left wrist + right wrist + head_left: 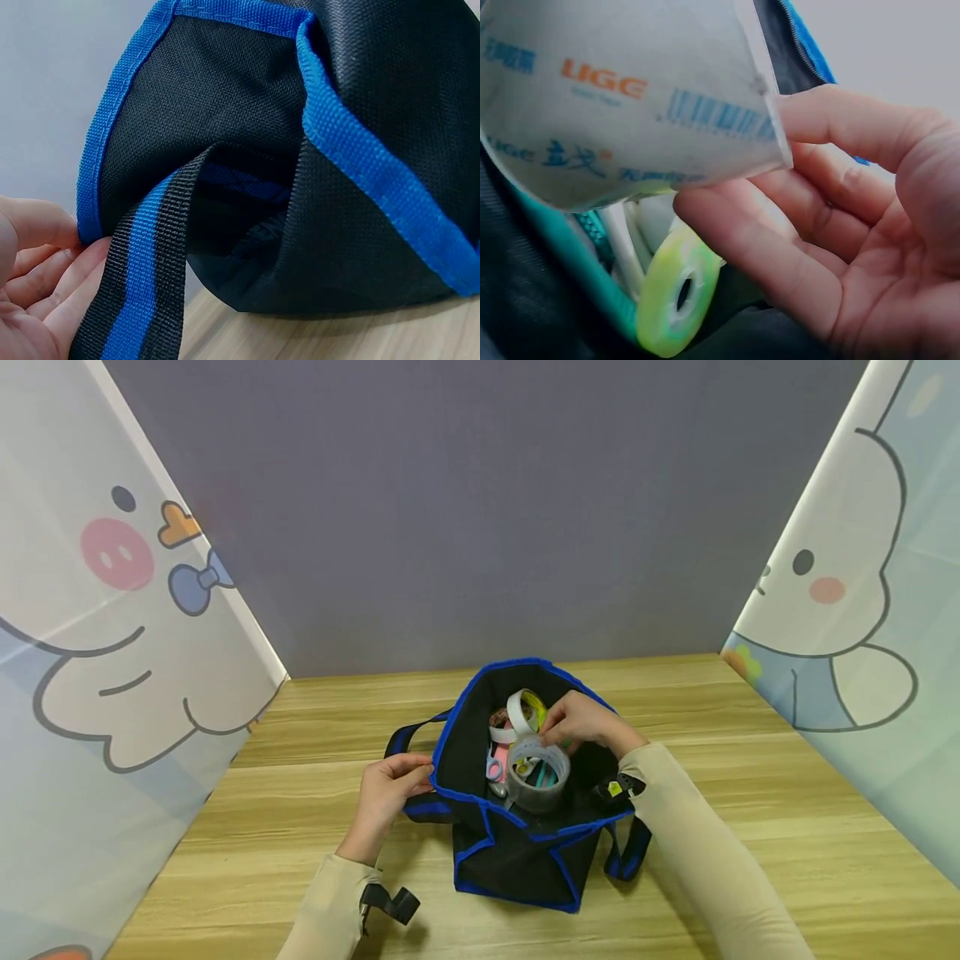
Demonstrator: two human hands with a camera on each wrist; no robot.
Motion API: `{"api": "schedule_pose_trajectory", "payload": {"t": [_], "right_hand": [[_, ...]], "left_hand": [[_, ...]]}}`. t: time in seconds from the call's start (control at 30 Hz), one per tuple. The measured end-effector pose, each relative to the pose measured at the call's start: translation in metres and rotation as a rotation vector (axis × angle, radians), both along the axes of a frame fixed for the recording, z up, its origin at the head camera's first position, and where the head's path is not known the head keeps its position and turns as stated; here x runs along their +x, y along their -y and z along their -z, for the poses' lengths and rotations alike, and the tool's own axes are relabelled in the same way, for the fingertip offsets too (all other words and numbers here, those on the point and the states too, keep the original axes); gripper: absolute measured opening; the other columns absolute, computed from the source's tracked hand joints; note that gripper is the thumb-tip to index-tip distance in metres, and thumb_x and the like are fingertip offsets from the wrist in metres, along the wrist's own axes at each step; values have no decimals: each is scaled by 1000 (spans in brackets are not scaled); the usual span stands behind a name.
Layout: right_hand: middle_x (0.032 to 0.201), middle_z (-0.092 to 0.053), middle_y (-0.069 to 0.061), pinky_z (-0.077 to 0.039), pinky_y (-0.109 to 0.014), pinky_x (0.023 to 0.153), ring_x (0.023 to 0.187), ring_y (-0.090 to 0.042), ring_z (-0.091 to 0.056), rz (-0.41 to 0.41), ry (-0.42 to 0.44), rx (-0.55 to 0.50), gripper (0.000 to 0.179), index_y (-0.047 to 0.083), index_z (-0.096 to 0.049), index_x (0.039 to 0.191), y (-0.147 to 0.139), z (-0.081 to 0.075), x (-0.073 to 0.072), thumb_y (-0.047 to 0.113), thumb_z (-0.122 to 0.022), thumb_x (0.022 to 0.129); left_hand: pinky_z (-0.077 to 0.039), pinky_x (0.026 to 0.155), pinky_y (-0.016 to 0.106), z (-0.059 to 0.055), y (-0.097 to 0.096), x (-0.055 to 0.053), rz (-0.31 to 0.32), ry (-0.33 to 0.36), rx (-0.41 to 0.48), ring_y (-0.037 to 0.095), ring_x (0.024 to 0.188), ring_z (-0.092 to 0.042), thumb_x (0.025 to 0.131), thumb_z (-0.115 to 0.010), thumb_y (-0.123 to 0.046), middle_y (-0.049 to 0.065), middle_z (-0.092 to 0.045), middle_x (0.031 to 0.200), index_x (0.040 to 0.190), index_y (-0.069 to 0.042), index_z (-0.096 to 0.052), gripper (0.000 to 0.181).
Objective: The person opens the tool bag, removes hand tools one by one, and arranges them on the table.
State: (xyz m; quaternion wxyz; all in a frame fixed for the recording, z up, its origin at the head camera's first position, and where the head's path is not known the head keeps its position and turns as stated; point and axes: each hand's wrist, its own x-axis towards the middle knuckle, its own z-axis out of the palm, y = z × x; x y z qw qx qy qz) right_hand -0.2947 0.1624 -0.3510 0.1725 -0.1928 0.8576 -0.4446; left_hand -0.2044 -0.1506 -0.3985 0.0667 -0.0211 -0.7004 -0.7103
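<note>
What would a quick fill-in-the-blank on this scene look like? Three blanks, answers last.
1. The bag is black with ____ trim.
2. While the left hand pinches the bag's rim, the right hand holds a big roll of ____ by its edge.
3. The largest Latin letters printed inside that roll are ____ in colour.

Answers: blue; tape; orange.

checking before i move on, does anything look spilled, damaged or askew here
Nothing looks spilled or damaged. Only the black bag seems slightly askew: its near side is creased and the blue trim kinks there, probably because the fabric is soft.
</note>
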Motion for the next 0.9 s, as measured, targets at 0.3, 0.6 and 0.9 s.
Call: {"api": "schedule_pose_trajectory", "payload": {"t": [0.3,0.6,0.9], "right_hand": [[80,-71,-5,-62,-41,61,69,-17,-66,18,-60,-8,7,-4,-75,87,1,-17,6,2,-76,83],[87,-72,-6,-61,-36,61,76,-19,-66,41,-79,24,11,-3,-76,93,-5,-45,9,5,-75,86],[95,-71,-12,-62,-37,63,80,-23,-67,84,-152,26,14,-7,-76,96,-17,-70,9,3,-75,86]], "left_hand": [[-62,65,32,4,-1,0,3,1,5,14,64,-69,88,-65,12,13,-72,85,98,20,-67,13],[-61,66,29,4,1,1,7,10,9,13,66,-69,89,-65,12,14,-72,87,100,20,-66,15],[-61,66,27,1,1,-1,7,15,5,14,67,-69,89,-65,10,13,-72,87,102,19,-67,16]]}}
